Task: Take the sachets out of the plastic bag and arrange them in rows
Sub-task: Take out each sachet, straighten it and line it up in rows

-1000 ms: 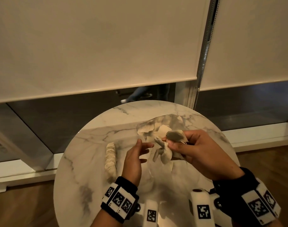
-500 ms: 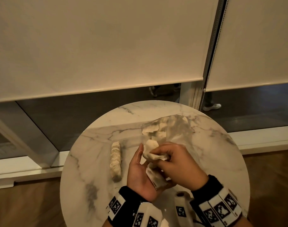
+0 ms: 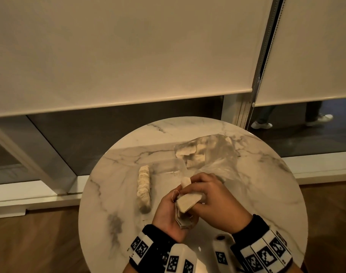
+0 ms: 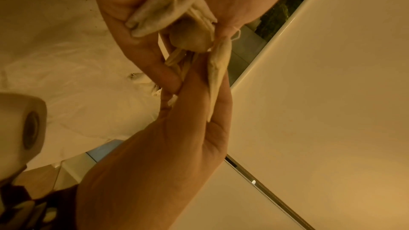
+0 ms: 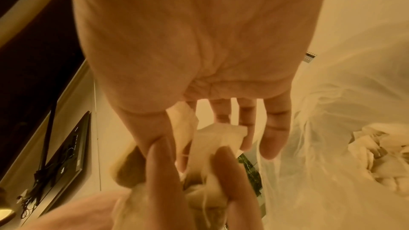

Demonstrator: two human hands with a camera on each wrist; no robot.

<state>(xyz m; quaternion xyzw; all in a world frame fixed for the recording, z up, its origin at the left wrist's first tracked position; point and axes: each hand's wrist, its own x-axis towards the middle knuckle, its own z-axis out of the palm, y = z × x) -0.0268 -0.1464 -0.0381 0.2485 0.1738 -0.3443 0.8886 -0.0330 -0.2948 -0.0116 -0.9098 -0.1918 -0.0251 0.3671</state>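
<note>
My left hand [image 3: 169,210] is cupped palm up over the near middle of the round marble table [image 3: 113,186] and holds a small bunch of cream sachets [image 3: 186,202]. My right hand [image 3: 209,194] reaches over it, and its thumb and fingers pinch a sachet of that bunch. In the left wrist view the crumpled sachets [image 4: 159,17] sit between both hands. The right wrist view shows one sachet [image 5: 218,139] under my right fingers. A short row of sachets [image 3: 144,189] lies on the table to the left. The clear plastic bag [image 3: 219,154] lies at the back right with more sachets [image 3: 186,153] inside.
The table edge curves close on every side, with wooden floor below. Behind it are a window sill and lowered roller blinds [image 3: 128,56]. A person's feet [image 3: 261,125] show beyond the glass at the far right. Bare marble lies right of the hands.
The hands were apart, with the right holding sachets up near the bag. The right hand brought them down into the left palm, and both hands now hold the bunch nearer to me.
</note>
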